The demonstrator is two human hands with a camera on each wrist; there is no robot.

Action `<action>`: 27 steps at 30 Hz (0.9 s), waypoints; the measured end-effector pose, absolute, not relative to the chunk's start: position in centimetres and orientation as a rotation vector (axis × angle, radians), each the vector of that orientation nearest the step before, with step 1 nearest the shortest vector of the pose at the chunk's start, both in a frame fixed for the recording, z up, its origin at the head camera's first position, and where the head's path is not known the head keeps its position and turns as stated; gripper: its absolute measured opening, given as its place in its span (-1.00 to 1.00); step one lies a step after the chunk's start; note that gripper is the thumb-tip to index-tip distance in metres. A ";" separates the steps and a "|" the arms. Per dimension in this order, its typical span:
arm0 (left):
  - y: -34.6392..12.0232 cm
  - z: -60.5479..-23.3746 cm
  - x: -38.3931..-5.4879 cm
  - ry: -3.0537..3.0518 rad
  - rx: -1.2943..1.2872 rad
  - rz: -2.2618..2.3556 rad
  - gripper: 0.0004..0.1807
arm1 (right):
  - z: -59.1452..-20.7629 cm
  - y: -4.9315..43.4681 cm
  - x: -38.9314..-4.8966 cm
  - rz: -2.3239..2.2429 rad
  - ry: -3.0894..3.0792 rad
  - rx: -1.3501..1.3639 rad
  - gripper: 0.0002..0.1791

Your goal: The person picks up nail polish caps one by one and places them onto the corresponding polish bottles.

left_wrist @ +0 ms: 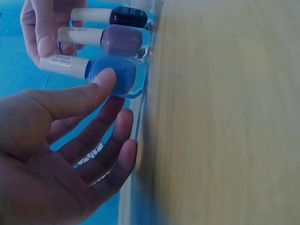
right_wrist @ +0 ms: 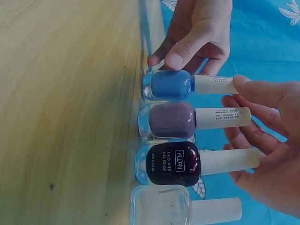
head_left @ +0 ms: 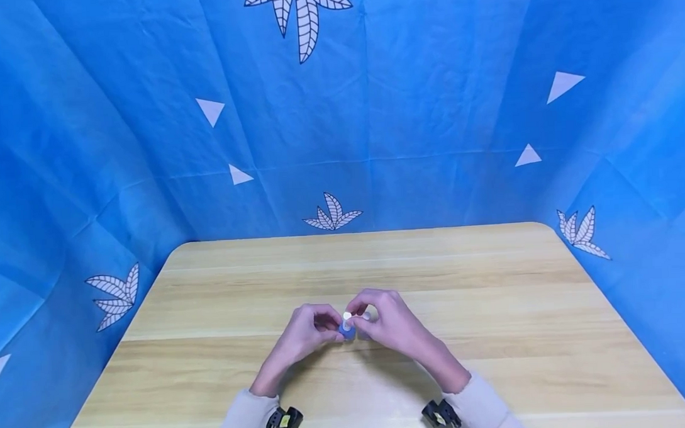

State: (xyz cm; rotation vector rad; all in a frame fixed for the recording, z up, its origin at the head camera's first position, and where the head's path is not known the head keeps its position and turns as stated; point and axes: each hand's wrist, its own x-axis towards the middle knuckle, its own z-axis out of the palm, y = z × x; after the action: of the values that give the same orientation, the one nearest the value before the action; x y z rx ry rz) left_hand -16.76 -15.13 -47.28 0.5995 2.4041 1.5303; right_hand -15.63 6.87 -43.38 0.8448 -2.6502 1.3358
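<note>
A blue nail polish bottle (right_wrist: pixel 171 85) with a white cap stands upright on the table. My left hand (head_left: pixel 302 332) pinches its glass body, thumb on the near side in the left wrist view, the other fingers spread loosely. On the white cap (left_wrist: pixel 65 64), my right hand (head_left: pixel 396 322) has its thumb and fingertips. Close alongside stands a mauve nail polish bottle (right_wrist: pixel 171 119), followed in the same row by a dark red one (right_wrist: pixel 173 163) and a clear one (right_wrist: pixel 161 206). In the head view my right hand mostly hides these three.
The bottles stand on a light wood-grain table (head_left: pixel 209 288) with rounded far corners. A blue cloth (head_left: pixel 406 98) printed with white leaves and triangles hangs behind it and along both sides.
</note>
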 end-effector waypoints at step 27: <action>-16.5 -48.1 -17.3 2.480 0.536 1.482 -0.75 | -43.7 9.9 -15.9 1.400 -2.496 0.751 -0.72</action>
State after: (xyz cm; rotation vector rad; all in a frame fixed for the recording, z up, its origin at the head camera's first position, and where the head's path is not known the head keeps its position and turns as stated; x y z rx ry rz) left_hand -17.27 -16.47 -48.14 0.5359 2.4804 1.4824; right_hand -15.89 9.92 -43.72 0.7507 -2.4963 1.4002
